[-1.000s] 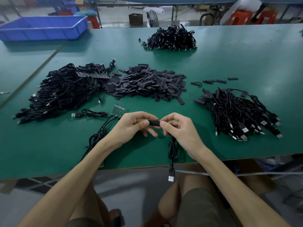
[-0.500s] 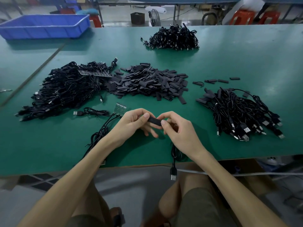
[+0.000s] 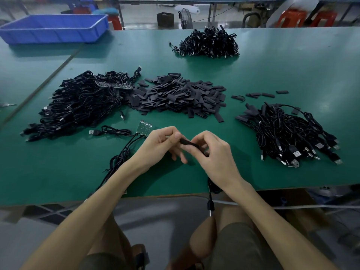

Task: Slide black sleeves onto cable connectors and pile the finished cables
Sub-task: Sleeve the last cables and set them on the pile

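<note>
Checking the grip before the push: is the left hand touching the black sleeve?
Touching. The head view shows the left hand's thumb pressed on the black sleeve's end.

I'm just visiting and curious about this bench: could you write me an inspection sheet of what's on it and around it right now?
Surface: green matted table, one seam at left.
Job's things: black sleeve pinched between both hands; heap of flat black sleeves mid-table.
Clutter: small green circuit board; few loose sleeves.
Hands: left hand and right hand both gripping the sleeve.
Cables: black cable piles at left, right and far; one cable's plug dangles off the edge.
Surroundings: blue plastic bin, red stools.
</note>
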Demonstrator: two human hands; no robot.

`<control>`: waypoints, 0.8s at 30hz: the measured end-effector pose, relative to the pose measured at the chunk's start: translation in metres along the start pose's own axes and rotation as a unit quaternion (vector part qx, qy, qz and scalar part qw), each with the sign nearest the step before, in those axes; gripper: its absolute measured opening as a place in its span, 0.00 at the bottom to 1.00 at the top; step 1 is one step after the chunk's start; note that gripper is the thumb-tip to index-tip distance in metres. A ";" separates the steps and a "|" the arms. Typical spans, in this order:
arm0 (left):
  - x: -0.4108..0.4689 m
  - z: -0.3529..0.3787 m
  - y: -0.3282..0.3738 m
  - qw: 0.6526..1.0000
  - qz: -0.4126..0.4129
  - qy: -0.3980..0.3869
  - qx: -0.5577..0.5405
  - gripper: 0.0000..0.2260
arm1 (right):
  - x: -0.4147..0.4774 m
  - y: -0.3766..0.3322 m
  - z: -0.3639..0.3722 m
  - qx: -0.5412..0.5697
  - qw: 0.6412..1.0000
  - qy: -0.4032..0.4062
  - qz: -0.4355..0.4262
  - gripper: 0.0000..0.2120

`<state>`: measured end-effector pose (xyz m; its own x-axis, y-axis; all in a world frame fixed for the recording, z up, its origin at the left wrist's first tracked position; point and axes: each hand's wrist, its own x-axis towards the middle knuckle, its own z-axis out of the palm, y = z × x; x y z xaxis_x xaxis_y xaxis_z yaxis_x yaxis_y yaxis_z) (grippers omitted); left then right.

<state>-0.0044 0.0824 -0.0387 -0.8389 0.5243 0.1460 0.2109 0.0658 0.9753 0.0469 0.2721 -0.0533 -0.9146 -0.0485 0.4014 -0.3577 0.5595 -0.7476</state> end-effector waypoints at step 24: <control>0.000 0.006 -0.001 0.994 -0.005 0.008 0.109 0.16 | -0.002 -0.005 -0.001 0.003 0.999 -0.008 -0.051 0.06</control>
<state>-0.0015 0.0876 -0.0408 -0.8488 0.5097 0.1406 0.3050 0.2547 0.9177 0.0509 0.2706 -0.0502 -0.8764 -0.1181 0.4668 -0.4499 0.5463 -0.7065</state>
